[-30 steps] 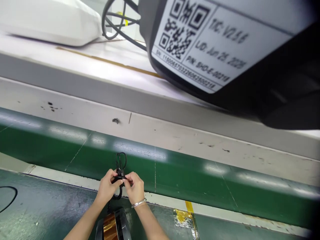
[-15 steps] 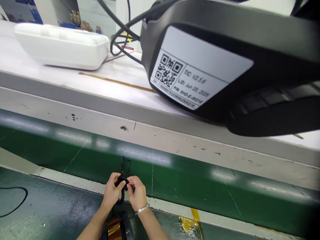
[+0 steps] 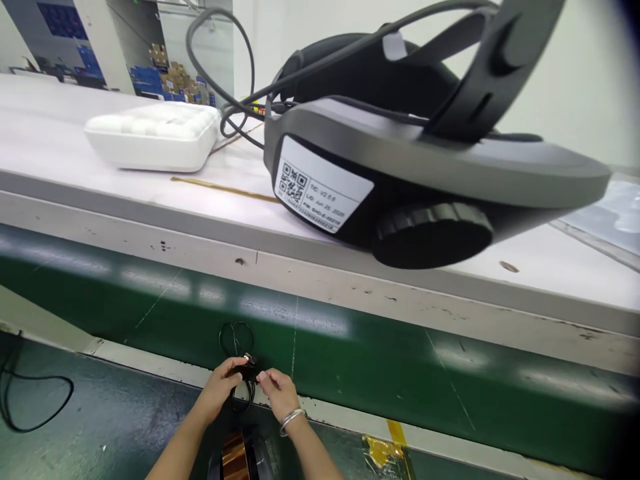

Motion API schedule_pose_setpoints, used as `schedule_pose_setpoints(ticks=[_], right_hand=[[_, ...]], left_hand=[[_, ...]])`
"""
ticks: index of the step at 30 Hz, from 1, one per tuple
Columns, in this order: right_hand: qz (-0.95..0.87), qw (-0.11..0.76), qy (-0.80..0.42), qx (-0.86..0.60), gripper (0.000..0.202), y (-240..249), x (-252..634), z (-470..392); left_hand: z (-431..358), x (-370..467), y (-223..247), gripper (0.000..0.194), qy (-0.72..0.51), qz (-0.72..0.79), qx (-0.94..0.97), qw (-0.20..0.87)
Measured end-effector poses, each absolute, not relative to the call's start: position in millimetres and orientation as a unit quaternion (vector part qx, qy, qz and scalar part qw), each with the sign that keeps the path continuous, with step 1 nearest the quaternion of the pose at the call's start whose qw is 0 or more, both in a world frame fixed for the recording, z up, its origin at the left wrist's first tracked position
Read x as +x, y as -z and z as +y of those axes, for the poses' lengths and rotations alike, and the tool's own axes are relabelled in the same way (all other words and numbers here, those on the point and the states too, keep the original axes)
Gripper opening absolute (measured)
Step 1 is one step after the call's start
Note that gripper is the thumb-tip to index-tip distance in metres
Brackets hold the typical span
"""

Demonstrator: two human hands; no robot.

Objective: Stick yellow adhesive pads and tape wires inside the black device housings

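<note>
A small black cable bundle point(image 3: 244, 393) with a metal plug end point(image 3: 249, 359) is held between both hands above the edge of the green belt. My left hand point(image 3: 220, 387) pinches it from the left, fingers closed. On its right side, my right hand point(image 3: 280, 392), with a silver bracelet at the wrist, has thumb and fingertips pressed together on the bundle. A thin cable loop point(image 3: 237, 339) stands out above the hands. The exact shape of the dark part between the fingers is hard to make out.
On the white shelf point(image 3: 145, 193) sit a large black-and-grey headset point(image 3: 400, 160) with cables and a white case point(image 3: 153, 137). The green belt point(image 3: 360, 360) runs below it. Another black cable point(image 3: 37, 430) lies at left; yellow tape point(image 3: 383, 452) sticks lower right.
The view has shifted, so the whole headset now shows. The metal plug end and a rounder cable loop have come into sight above my hands, which still hold the bundle.
</note>
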State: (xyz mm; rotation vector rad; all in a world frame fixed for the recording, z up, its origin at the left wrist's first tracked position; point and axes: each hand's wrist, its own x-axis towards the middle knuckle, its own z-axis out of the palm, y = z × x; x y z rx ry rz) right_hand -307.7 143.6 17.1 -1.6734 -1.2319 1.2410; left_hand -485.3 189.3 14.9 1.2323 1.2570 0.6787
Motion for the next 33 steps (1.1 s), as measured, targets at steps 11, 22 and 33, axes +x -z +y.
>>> schedule_pose_setpoints(ticks=[11, 22, 33], right_hand=[[-0.340, 0.311, -0.569, -0.681, 0.019, -10, -302, 120], [-0.221, 0.328, -0.599, -0.696, 0.018, -16, -255, 21], [-0.098, 0.386, -0.585, -0.706, 0.044, -37, -222, -80]], left_hand=[[186, -482, -31, 0.020, -0.221, 0.624, 0.650, 0.373], [175, -502, -42, 0.041, -0.186, 0.688, 0.583, 0.389], [190, -540, -48, 0.035, -0.236, 0.726, 0.332, 0.555]])
